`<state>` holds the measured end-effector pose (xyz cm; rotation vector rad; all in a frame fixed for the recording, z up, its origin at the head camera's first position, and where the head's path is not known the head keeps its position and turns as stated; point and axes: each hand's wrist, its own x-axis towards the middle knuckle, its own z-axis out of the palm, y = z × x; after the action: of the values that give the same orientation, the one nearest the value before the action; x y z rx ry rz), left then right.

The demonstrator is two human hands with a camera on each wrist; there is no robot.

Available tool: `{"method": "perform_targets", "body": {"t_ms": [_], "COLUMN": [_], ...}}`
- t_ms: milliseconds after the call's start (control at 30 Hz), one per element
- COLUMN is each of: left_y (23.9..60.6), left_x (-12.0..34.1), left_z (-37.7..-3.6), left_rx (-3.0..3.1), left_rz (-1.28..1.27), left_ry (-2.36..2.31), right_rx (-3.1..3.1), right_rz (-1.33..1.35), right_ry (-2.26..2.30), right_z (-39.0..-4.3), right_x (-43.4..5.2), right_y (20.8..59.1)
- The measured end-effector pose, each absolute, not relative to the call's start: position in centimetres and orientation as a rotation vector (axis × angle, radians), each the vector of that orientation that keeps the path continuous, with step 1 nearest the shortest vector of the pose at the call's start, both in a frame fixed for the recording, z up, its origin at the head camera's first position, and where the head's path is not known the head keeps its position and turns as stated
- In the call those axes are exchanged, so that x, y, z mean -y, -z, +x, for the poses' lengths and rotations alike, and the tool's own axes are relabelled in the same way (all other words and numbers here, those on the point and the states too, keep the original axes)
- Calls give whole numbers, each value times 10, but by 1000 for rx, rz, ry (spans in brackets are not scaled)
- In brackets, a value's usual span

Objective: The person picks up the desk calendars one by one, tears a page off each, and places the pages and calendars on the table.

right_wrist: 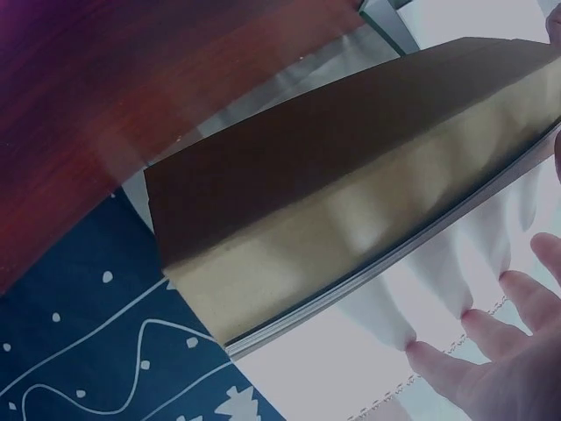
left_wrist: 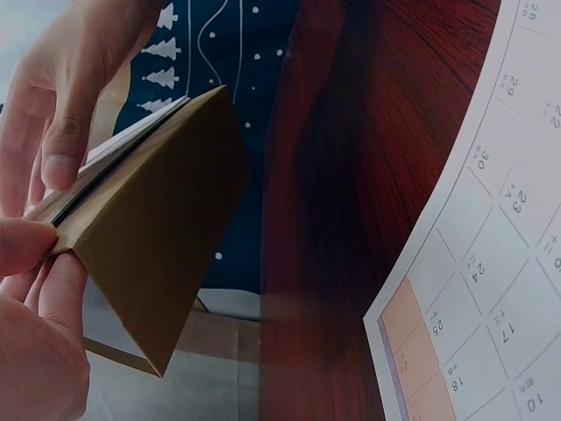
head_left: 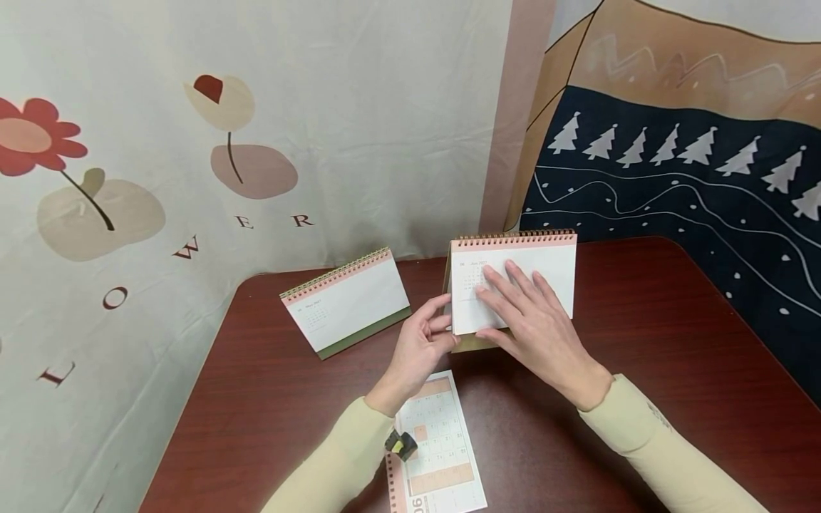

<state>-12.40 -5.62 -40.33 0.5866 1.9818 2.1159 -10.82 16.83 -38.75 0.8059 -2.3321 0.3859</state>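
A spiral-bound desk calendar (head_left: 559,260) with a pink top band stands tilted back near the table's far edge. My left hand (head_left: 413,353) pinches its lower left corner; in the left wrist view, the thumb lies on the page side and the fingers are behind the brown base board (left_wrist: 166,210). My right hand (head_left: 541,331) rests on the white front page with its fingers spread and nearly straight. From the right wrist view, the fingertips touch the page (right_wrist: 351,351), and the stack of pages lies against the calendar's brown base (right_wrist: 333,219).
A second desk calendar (head_left: 359,292) with a green base stands to the left. In front, a calendar with a printed date grid (head_left: 449,434) lies flat, partly under my left forearm. The dark red table (head_left: 673,342) ends at a wall hanging (head_left: 398,121) behind.
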Motion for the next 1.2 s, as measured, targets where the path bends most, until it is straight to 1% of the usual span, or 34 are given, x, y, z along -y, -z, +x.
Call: {"method": "perform_targets", "body": {"t_ms": [533, 733, 1200], "left_y": [402, 403, 403], "left_x": [58, 57, 56], "left_z": [-124, -125, -124], "left_rx": [-1994, -1982, -1970], "left_rz": [542, 557, 593], "left_ry": [-2122, -2121, -2117], "right_rx": [2253, 2215, 2243], "right_rz": [836, 831, 848], "right_ry": [-461, -439, -344], "right_z": [-105, -104, -109], "right_x": [-172, -174, -173], "right_y": [386, 381, 386]}}
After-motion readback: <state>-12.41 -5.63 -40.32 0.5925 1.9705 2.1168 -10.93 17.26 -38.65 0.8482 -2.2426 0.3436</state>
